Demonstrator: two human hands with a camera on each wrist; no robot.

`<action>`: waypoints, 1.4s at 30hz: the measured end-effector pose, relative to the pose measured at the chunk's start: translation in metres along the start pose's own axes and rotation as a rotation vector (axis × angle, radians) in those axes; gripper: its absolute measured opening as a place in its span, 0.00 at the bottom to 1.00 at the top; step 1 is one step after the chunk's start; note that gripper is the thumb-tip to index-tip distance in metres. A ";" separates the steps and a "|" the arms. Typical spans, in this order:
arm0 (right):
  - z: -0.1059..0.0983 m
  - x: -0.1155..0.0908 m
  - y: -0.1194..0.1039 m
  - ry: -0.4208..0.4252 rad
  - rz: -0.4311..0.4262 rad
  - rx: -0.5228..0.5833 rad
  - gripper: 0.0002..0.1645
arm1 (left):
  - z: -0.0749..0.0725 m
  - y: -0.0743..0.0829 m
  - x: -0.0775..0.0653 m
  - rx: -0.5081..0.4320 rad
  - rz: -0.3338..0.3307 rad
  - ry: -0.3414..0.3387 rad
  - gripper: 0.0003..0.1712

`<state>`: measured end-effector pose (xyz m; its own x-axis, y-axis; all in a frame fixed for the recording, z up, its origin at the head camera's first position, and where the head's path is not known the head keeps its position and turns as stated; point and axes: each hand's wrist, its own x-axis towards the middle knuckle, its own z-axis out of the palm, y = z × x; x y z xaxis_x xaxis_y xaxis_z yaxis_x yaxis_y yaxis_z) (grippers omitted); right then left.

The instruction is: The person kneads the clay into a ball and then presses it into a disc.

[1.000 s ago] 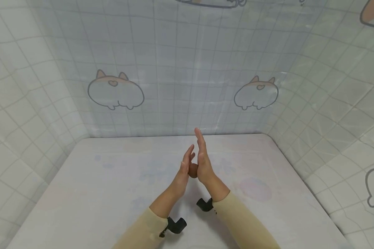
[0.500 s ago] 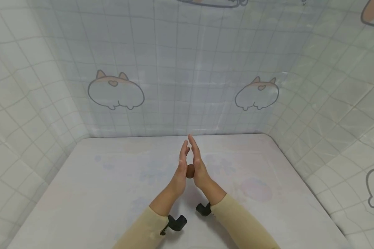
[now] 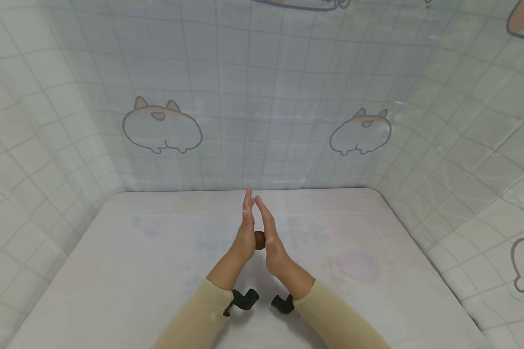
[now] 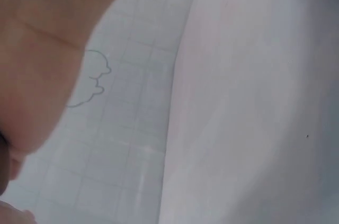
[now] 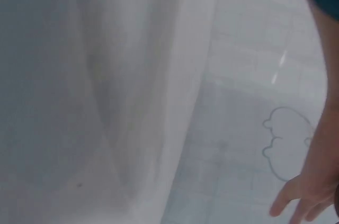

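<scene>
A small brown ball (image 3: pixel 259 240) sits between the two palms, above the white table. My left hand (image 3: pixel 245 235) presses it from the left with straight fingers pointing forward. From the other side my right hand (image 3: pixel 274 245) lies flat against it, fingers straight too. The fingertips nearly meet at the front, the left ones slightly farther ahead. In the left wrist view, the heel of a hand and wrist (image 4: pixel 42 75) fill the upper left, and part of the brown ball (image 4: pixel 3 168) shows at the left edge. Straight, slightly spread fingers (image 5: pixel 288 197) appear low in the right wrist view.
The white table (image 3: pixel 135 271) has faint pastel prints. Grid-patterned sheeting (image 3: pixel 253 121) with cartoon animal drawings rises behind it and along both sides. Black camera mounts stick inward from both wrists, one by the left sleeve (image 3: pixel 194 315), one by the right sleeve (image 3: pixel 338 315).
The right hand has slid back toward the body and left, while the left hand has moved forward and slightly left. The ball has shifted left, staying between the palms.
</scene>
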<state>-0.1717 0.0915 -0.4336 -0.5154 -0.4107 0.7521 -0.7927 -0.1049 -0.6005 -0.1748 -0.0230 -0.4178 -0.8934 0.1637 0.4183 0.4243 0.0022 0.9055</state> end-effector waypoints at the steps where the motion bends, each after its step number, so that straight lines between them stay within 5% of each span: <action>1: 0.000 0.000 -0.001 0.000 -0.006 -0.004 0.57 | -0.001 0.000 0.000 0.000 -0.002 0.003 0.55; 9: 0.003 0.003 -0.014 0.054 -0.015 -0.061 0.55 | -0.001 -0.008 -0.001 -0.001 -0.094 0.004 0.50; 16: -0.006 0.011 -0.018 0.143 0.043 -0.139 0.51 | 0.007 -0.017 -0.006 -0.032 -0.155 -0.079 0.47; 29: -0.025 0.030 -0.004 0.202 0.327 -0.179 0.54 | 0.015 -0.011 -0.012 -0.148 -0.025 -0.178 0.54; 42: -0.027 0.020 0.025 0.103 0.419 -0.182 0.52 | 0.007 0.007 -0.010 -0.335 0.082 -0.129 0.49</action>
<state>-0.2110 0.1055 -0.4265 -0.8255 -0.2909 0.4837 -0.5490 0.2149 -0.8077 -0.1625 -0.0179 -0.4164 -0.8234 0.2732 0.4974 0.4029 -0.3358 0.8514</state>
